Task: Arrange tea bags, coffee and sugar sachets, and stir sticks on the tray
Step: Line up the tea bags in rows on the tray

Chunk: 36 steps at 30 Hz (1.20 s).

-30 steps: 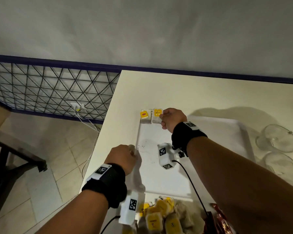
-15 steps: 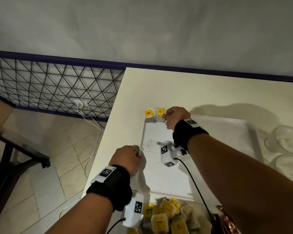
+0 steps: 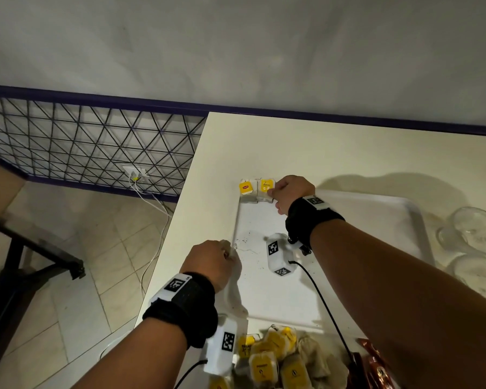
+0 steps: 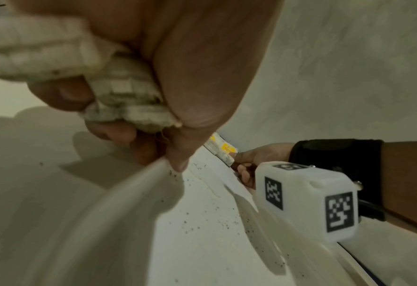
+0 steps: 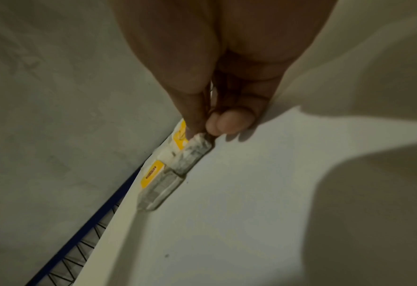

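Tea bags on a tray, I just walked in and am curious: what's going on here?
A person is laying tea bags along the far left corner of a white tray. The right hand pinches the second tea bag, setting it beside the first tea bag already there. The left hand grips more tea bags at the tray's left rim. A pile of tea bags waits on the table's near edge.
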Available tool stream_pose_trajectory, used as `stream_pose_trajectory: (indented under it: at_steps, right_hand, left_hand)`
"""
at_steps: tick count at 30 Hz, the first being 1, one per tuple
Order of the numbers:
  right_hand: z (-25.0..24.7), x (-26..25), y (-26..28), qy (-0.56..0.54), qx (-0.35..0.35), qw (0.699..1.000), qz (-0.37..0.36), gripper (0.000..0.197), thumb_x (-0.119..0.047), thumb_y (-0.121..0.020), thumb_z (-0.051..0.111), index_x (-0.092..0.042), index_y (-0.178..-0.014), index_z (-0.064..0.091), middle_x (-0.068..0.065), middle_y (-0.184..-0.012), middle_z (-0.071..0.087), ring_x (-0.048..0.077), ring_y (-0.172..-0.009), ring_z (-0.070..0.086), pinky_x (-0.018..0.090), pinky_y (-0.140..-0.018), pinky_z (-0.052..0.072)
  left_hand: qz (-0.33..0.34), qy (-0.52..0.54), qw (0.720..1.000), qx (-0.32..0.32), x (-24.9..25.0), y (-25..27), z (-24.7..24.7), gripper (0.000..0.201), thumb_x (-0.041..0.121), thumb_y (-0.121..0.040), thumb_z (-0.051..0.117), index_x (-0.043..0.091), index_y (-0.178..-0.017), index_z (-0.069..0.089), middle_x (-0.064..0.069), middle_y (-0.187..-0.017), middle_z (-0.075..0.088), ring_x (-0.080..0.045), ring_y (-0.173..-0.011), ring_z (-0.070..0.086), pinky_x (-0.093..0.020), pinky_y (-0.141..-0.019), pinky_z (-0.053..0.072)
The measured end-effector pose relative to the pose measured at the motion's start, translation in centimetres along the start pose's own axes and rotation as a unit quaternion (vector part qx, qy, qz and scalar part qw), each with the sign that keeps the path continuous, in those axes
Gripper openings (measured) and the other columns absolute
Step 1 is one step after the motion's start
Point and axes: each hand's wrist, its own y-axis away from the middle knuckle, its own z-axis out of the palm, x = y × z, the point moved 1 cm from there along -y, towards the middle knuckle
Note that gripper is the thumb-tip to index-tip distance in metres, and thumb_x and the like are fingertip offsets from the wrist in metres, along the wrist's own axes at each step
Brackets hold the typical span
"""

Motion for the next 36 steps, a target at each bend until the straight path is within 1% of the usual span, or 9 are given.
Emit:
stream_pose_trajectory:
  at_steps: [3, 5, 7, 9, 12, 19, 25, 29, 36]
  right_hand:
    - [-1.2, 0.0, 1.1, 0.023, 0.038, 0.999, -0.027, 0.029, -0.047, -0.078, 0.072, -0.022, -0.083, 0.058, -0.001, -0.089, 0.066, 0.021, -0.084, 0.063, 0.03, -0.078, 0.052]
    - [-2.2, -0.5, 2.9, 0.007, 0.047, 0.996, -0.078, 0.029, -0.046, -0.083, 0.067, -0.019, -0.09, 0.062, -0.005, -0.087, 0.064, 0.015, -0.084, 0.059, 0.024, -0.074, 0.044]
    - [-2.8, -1.3, 5.8, -0.032, 0.021, 0.988, -0.151, 0.015, -0.036, -0.087, 0.066, -0.021, -0.085, 0.065, -0.013, -0.078, 0.062, 0.004, -0.076, 0.056, 0.017, -0.069, 0.04]
    - [-2.9, -1.8, 9.0, -0.053, -0.036, 0.973, -0.22, 0.01, -0.024, -0.086, 0.069, -0.027, -0.077, 0.066, -0.015, -0.069, 0.06, -0.001, -0.063, 0.051, 0.014, -0.064, 0.038]
    - [-2.6, -2.0, 12.9, -0.031, -0.103, 0.948, -0.3, 0.018, -0.018, -0.083, 0.072, -0.035, -0.077, 0.068, -0.011, -0.071, 0.062, 0.007, -0.057, 0.046, 0.012, -0.059, 0.037]
    - [-4.2, -2.7, 16.1, 0.022, -0.103, 0.914, -0.391, 0.013, -0.024, -0.08, 0.07, -0.025, -0.091, 0.075, -0.011, -0.085, 0.058, -0.001, -0.077, 0.053, 0.007, -0.067, 0.034]
    - [-5.6, -3.3, 16.9, 0.11, -0.137, 0.91, -0.376, 0.027, -0.012, -0.087, 0.066, -0.019, -0.113, 0.069, -0.003, -0.096, 0.052, 0.008, -0.078, 0.055, 0.0, -0.075, 0.034]
    - [-6.8, -3.5, 17.3, 0.071, -0.148, 0.915, -0.368, 0.011, -0.013, -0.084, 0.07, -0.02, -0.091, 0.07, -0.011, -0.089, 0.053, 0.001, -0.078, 0.058, 0.003, -0.069, 0.037]
    - [-8.3, -3.7, 17.4, -0.031, -0.153, 0.917, -0.368, 0.023, -0.01, -0.081, 0.072, -0.032, -0.076, 0.067, -0.011, -0.083, 0.054, 0.004, -0.06, 0.046, 0.015, -0.064, 0.036]
  left_hand:
    - [-0.001, 0.046, 0.998, 0.05, -0.4, 0.3, -1.4, 0.035, 0.043, -0.095, 0.05, 0.02, -0.07, 0.056, -0.006, -0.081, 0.065, -0.024, -0.082, 0.06, -0.026, -0.066, 0.038]
    - [-0.023, 0.27, 0.959, 0.088, -0.9, 0.6, -2.5, 0.041, 0.047, -0.094, 0.052, 0.012, -0.076, 0.063, -0.001, -0.065, 0.063, -0.02, -0.06, 0.057, -0.026, -0.055, 0.04]
    - [-0.045, 0.589, 0.807, 0.019, -0.6, 1.2, -3.2, 0.044, 0.051, -0.096, 0.047, 0.011, -0.086, 0.061, 0.0, -0.061, 0.059, -0.015, -0.047, 0.048, -0.021, -0.044, 0.031]
    - [-0.039, 0.752, 0.656, -0.061, -0.1, 1.7, -3.5, 0.053, 0.062, -0.091, 0.037, 0.013, -0.089, 0.059, -0.003, -0.062, 0.057, -0.015, -0.045, 0.047, -0.018, -0.041, 0.028]
    - [-0.015, 0.809, 0.576, -0.118, 1.2, 2.4, -3.4, 0.069, 0.072, -0.084, 0.03, 0.011, -0.089, 0.061, -0.007, -0.066, 0.062, -0.02, -0.045, 0.052, -0.016, -0.04, 0.029]
    - [0.032, 0.803, 0.578, -0.142, 3.7, 3.9, -2.7, 0.08, 0.074, -0.087, 0.019, 0.007, -0.093, 0.062, -0.01, -0.068, 0.062, -0.022, -0.047, 0.054, -0.018, -0.044, 0.034]
    - [0.058, 0.754, 0.64, -0.138, 5.3, 4.7, -2.9, 0.085, 0.08, -0.083, 0.013, 0.011, -0.094, 0.063, -0.013, -0.066, 0.055, -0.021, -0.046, 0.047, -0.021, -0.047, 0.03]
    - [0.087, 0.695, 0.699, -0.142, 5.9, 5.1, -3.1, 0.093, 0.081, -0.078, 0.015, 0.003, -0.106, 0.058, -0.013, -0.056, 0.048, -0.021, -0.044, 0.045, -0.022, -0.045, 0.027]
    - [0.064, 0.684, 0.714, -0.138, 5.4, 5.4, -2.0, 0.083, 0.076, -0.088, 0.01, 0.012, -0.093, 0.063, -0.013, -0.067, 0.06, -0.02, -0.049, 0.044, -0.023, -0.048, 0.024]
